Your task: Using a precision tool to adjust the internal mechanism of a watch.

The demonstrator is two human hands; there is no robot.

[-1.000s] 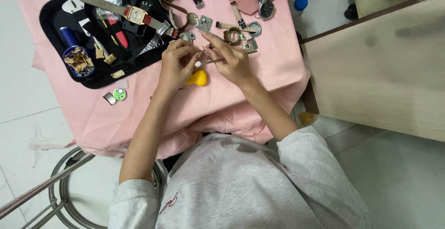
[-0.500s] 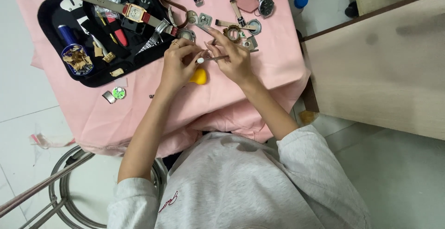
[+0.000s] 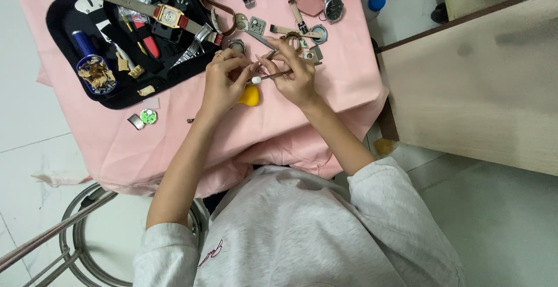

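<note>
Both my hands meet over a pink cloth [image 3: 174, 136] spread on a small table. My left hand [image 3: 224, 83] pinches something small that its fingers hide. My right hand [image 3: 296, 75] holds a thin wooden stick [image 3: 273, 76] with a white tip, and the tip points at my left fingers. A yellow rubber ball [image 3: 250, 95] lies just under the hands. Loose watch parts and straps [image 3: 290, 31] lie beyond my right hand.
A black tool tray [image 3: 70, 19] at the far left holds a gold square watch on a strap [image 3: 165, 15], a blue cylinder and small tools. A round green part [image 3: 149, 116] lies near it. A steel watch [image 3: 333, 6] sits at the back. A beige cabinet [image 3: 482, 83] stands right.
The view has shifted slightly. My hands stay together over the cloth, with the stick's white tip still at my left fingers.
</note>
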